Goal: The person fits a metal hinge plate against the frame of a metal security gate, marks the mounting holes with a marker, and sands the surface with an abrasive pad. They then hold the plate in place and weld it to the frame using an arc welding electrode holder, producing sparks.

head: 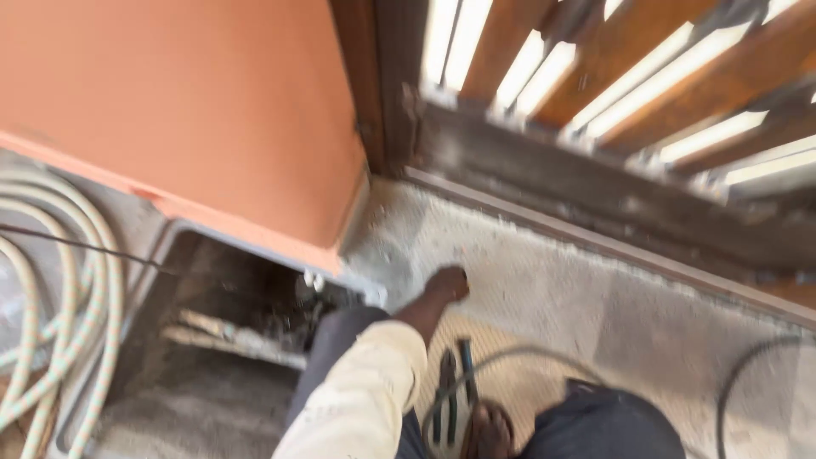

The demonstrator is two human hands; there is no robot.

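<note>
My left hand [447, 284] reaches forward in a cream sleeve and rests on the rough concrete floor [544, 280], close to the corner of an orange wall [195, 110] and a wooden door frame [382, 85]. Its fingers look curled under, and nothing shows in them. The picture is blurred. Just behind the hand, between my dark-trousered knees, lies a dark-handled tool like pliers [455, 387]. A thin grey cable [510, 353] loops past it. My right hand is out of the picture. A blurred brown shape [489, 432] at the bottom edge could be a foot.
A slatted wooden gate [646, 76] stands on a dark sill along the back right. On the left, an open floor pit with a metal frame [229, 314] sits under the wall's edge. Coiled pale hoses [59, 280] lie at the far left, and a black cable [739, 374] curves at the right.
</note>
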